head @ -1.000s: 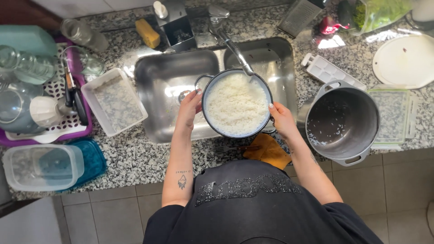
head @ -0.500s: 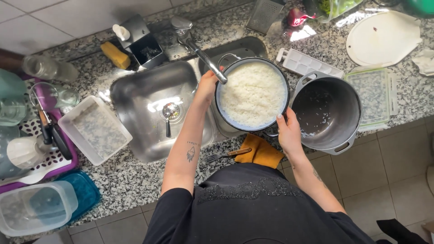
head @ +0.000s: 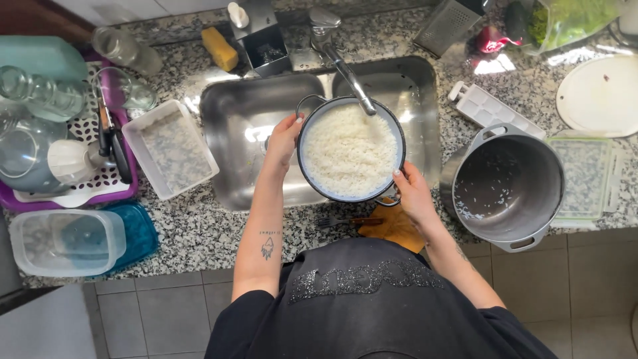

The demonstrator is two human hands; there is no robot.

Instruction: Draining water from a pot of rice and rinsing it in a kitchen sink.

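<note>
White rice fills one colander [head: 350, 151], gripped by two hands [head: 282, 139] [head: 413, 193].

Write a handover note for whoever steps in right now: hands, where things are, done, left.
Left hand: grips the left rim of the colander of white rice.
Right hand: grips its lower right rim.
Position: the colander is held over the steel sink, under the faucet spout; I can't tell if water is running.
Done: the grey pot on the counter to the right is emptied, with only grains stuck inside.
Left: the rice is not yet out of the colander.
Nearby: fork and orange cloth on the counter edge in front of the sink.
</note>
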